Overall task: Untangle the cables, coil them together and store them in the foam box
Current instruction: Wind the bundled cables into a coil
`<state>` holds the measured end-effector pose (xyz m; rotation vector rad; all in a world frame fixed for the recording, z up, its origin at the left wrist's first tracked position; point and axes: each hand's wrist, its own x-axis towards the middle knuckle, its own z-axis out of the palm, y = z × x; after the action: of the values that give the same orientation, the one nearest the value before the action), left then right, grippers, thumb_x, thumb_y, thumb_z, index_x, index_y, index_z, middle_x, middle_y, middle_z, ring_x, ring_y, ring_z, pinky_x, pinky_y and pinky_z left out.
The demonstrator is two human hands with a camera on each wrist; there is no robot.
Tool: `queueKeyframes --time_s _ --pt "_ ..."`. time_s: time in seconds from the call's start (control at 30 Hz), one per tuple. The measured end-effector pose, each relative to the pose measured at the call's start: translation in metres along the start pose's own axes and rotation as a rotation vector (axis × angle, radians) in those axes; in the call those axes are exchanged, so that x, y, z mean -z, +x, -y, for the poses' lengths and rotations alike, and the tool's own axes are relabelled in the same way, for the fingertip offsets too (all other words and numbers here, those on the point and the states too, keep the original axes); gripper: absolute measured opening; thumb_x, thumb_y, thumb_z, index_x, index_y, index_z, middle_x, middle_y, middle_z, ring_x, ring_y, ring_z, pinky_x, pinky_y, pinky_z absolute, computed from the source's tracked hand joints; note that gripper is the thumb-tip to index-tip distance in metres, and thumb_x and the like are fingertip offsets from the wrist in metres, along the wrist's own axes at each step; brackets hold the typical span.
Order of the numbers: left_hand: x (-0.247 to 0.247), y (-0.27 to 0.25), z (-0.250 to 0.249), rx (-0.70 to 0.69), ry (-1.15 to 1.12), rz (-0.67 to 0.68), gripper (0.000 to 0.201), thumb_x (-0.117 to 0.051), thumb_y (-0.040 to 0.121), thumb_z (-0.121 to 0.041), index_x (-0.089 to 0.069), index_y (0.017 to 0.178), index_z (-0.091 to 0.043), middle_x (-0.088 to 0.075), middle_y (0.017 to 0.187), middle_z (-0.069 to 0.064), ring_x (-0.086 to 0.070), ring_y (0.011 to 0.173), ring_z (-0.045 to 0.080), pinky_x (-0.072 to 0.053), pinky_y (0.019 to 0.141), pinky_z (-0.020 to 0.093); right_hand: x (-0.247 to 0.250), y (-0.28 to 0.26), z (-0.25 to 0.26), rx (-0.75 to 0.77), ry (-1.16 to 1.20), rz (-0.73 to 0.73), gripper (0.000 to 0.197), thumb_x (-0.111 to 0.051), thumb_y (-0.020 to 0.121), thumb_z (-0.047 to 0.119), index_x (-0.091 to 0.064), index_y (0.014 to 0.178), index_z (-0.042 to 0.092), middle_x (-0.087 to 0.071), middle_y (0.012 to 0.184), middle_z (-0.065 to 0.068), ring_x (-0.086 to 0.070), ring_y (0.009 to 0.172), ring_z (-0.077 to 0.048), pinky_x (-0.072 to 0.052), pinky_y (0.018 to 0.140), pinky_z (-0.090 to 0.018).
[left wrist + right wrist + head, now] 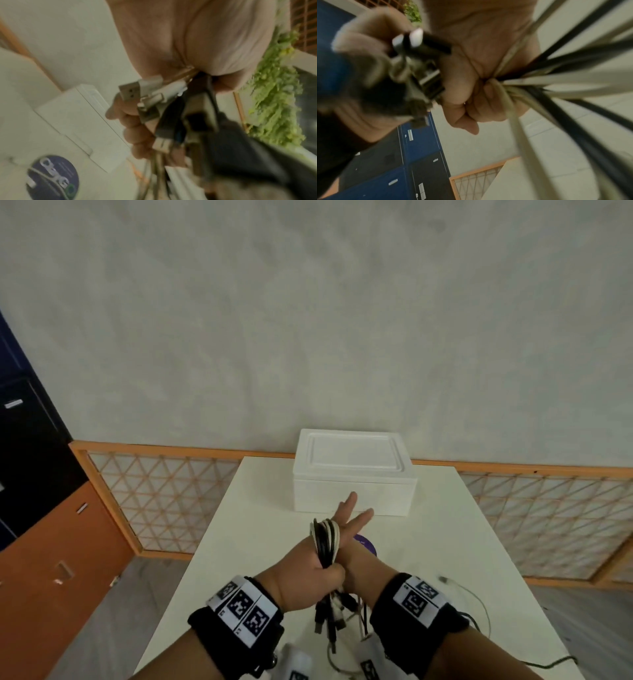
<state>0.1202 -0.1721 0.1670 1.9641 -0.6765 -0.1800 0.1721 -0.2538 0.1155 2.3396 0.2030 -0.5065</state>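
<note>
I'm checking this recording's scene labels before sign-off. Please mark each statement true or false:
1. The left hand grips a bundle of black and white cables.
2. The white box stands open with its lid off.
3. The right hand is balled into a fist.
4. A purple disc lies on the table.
1. True: the left hand grips the cable bundle, with plug ends hanging below the fist.
2. False: the white box has its lid on.
3. False: the right hand has its visible fingers stretched out toward the box.
4. True: the purple disc lies on the table, partly hidden by the right hand.
</note>
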Motion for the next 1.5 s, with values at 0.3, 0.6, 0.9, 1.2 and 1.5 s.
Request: queueKeyframes --time_s 0.3,0.6,0.9,1.2,1.5 --pt "0.002 0.001 0.030 0.129 0.188 -0.113 0.086 -0.040 0.086 0.001 -0.007 0.145 -0.051 0.016 0.155 -0.029 -0.009 0.145 -0.003 -0.030 0.100 0.004 -0.020 -0.014 -0.020 0.597 0.792 -0.348 0.022 -0.045 0.091 0.006 -0.059 0.105 -0.004 -0.060 0.108 -0.020 -0.057 0.103 -0.035 -0.044 0.085 -0.035" --pt "0.007 0.007 0.053 0.393 0.489 -0.049 0.082 -0.041 0.094 0.000 0.012 0.149 -0.027 0.026 0.156 -0.003 -0.040 0.134 0.027 -0.035 0.071 0.002 -0.050 -0.028 -0.024 0.418 0.806 -0.346 0.022 -0.051 0.085 0.028 -0.054 0.100 0.013 -0.059 0.097 -0.005 -0.054 0.084 -0.023 -0.040 0.070 -0.029" --pt "0.003 -0.002 0.071 0.352 0.338 -0.160 0.072 -0.041 0.100 -0.030 0.013 0.148 -0.034 -0.067 0.093 -0.010 -0.054 0.069 -0.006 -0.038 0.065 0.007 -0.029 -0.055 -0.063 0.561 0.493 -0.644 0.026 -0.045 0.097 0.033 -0.050 0.113 0.013 -0.064 0.104 -0.010 -0.062 0.093 -0.032 -0.044 0.071 -0.036" --pt "-0.001 -0.009 0.033 0.302 -0.133 -0.005 0.035 -0.066 0.065 -0.054 -0.054 0.049 -0.025 -0.054 0.047 -0.009 -0.048 0.047 0.005 -0.041 0.058 0.023 0.003 -0.053 -0.097 0.639 0.551 -0.989 0.021 -0.043 0.070 0.040 -0.061 0.072 0.029 -0.053 0.059 0.009 -0.051 0.049 -0.012 -0.031 0.042 -0.020" --pt "0.011 -0.002 0.026 0.339 -0.006 -0.018 0.009 -0.061 0.085 -0.014 -0.063 0.076 -0.017 -0.064 0.062 -0.008 -0.058 0.058 0.006 -0.047 0.065 0.025 -0.005 -0.021 -0.090 0.579 0.842 -0.843 0.027 -0.058 0.075 0.045 -0.063 0.094 0.027 -0.066 0.081 0.006 -0.062 0.074 -0.017 -0.045 0.060 -0.028"
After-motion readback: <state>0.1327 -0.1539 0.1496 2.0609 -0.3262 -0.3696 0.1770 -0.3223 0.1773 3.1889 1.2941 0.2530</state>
